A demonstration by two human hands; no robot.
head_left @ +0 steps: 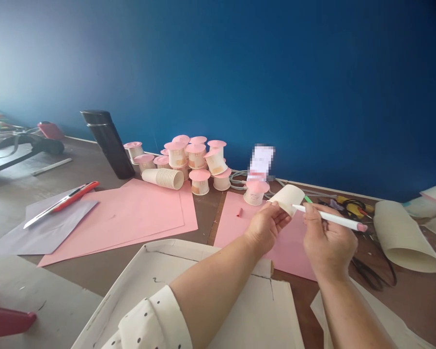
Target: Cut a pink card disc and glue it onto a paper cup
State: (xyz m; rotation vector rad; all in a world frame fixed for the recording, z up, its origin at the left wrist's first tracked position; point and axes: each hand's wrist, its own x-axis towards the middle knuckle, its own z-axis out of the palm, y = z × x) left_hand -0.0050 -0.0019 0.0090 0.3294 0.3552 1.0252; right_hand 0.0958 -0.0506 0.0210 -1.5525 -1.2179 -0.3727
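My left hand (267, 225) is closed around the lower side of a plain cream paper cup (287, 198), which is tilted on its side. In my right hand (329, 242) is a white pen (329, 216) with a pink end, its tip at the cup's right side. Just behind the cup stands a paper cup with a pink disc on top (256, 193). Pink paper (290, 252) lies beneath both hands. A small pink roll (239, 212) rests on that paper. The cup's far side is hidden from me.
Several cups with pink tops (199, 182) cluster by the blue wall, beside a nested cup stack (163, 178). A black flask (107, 145), a red utility knife (63, 202) and pink sheets (119, 213) are leftward. A cream roll (403, 237) and cables (370, 276) lie rightward.
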